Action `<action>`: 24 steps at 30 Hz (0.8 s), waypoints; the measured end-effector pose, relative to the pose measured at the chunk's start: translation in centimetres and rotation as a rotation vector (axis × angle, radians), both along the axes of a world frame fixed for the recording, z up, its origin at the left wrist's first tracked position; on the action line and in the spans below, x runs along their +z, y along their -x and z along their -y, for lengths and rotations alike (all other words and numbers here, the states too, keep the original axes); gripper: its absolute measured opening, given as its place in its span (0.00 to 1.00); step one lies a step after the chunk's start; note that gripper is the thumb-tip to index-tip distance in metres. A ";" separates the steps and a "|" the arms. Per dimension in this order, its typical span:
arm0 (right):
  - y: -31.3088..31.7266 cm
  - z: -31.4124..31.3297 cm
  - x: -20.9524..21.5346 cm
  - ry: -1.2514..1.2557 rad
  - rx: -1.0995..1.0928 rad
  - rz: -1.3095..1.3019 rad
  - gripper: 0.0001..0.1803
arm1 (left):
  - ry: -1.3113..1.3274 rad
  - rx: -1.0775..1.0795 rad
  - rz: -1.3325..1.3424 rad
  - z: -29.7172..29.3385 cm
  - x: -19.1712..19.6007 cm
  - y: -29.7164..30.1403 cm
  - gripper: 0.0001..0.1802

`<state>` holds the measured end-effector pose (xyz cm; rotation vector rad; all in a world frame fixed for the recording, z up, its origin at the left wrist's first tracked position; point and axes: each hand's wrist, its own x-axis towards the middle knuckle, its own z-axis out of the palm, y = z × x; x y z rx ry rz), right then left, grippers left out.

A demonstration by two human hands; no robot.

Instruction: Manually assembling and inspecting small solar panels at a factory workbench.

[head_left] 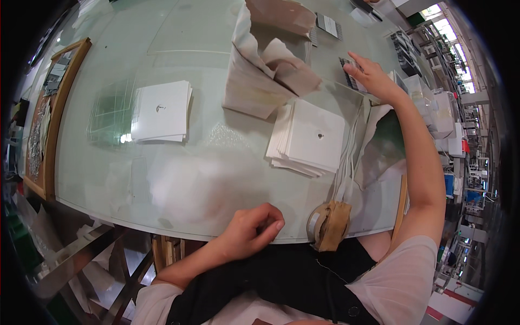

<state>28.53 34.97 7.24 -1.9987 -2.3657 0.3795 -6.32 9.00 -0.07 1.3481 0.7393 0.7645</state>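
Between 9 and 10 o'clock, a wood-framed tray (64,108) stands along the tabletop's side, with a stack of white cards (162,125) at 10. At 6, by the near edge, the left hand (252,232) is loosely half-curled, a gap between thumb and fingers, nothing visible in it. At 12 a paper-lined container (250,81) gapes, its crumpled rim leaning toward a ragged pile of white cards (313,146) at 2. That pile's fanned edges could slide apart if a sleeve or forearm brushed them.

Between 4 and 5, a tape roll and brown block (331,225) sit at the table edge; a knock from the elbow might tip them off. Pale strips (348,157) around 3 o'clock could snag the right arm as it draws back. The dark ribbed piece (349,75) lies between 1 and 2, beneath the right hand (374,78), whose fingers are extended and thumb held apart; it grips nothing visibly, and contact is unclear. A flat, hurried pinch there might skid the piece away.
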 end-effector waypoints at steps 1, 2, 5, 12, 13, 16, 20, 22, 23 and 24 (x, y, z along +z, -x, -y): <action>0.3 1.0 0.4 -0.016 0.028 0.069 0.36 | -0.032 0.009 0.000 0.0 -0.1 -0.1 0.03; 0.4 1.9 0.5 -0.031 0.056 0.137 0.38 | -0.016 0.005 -0.006 0.1 -0.2 -0.1 0.03; -0.1 4.7 0.8 -0.242 0.253 0.310 0.44 | -0.031 0.025 0.011 0.4 -0.7 -0.3 0.02; 0.0 5.7 -0.5 -0.327 0.238 0.436 0.40 | 0.005 0.028 -0.022 0.6 0.0 -0.6 0.02; -0.1 5.6 -0.7 -0.340 0.243 0.439 0.39 | -0.015 0.039 -0.025 0.7 -0.1 -0.6 0.02; -0.3 5.5 -1.0 -0.350 0.260 0.444 0.39 | -0.023 0.064 -0.018 0.9 -0.2 -0.7 0.02; 0.0 5.8 -1.1 -0.476 0.350 0.468 0.45 | -0.066 0.057 -0.058 0.9 0.1 -0.8 0.01; 0.0 5.2 -1.5 -0.458 0.347 0.437 0.47 | -0.090 0.058 -0.063 0.9 0.2 -0.9 0.01; -0.1 4.9 -1.7 -0.439 0.342 0.407 0.49 | -0.114 0.057 -0.066 0.9 0.2 -1.1 0.01; -0.3 4.5 -1.7 -0.438 0.339 0.408 0.49 | -0.114 0.054 -0.065 1.0 0.0 -1.2 0.01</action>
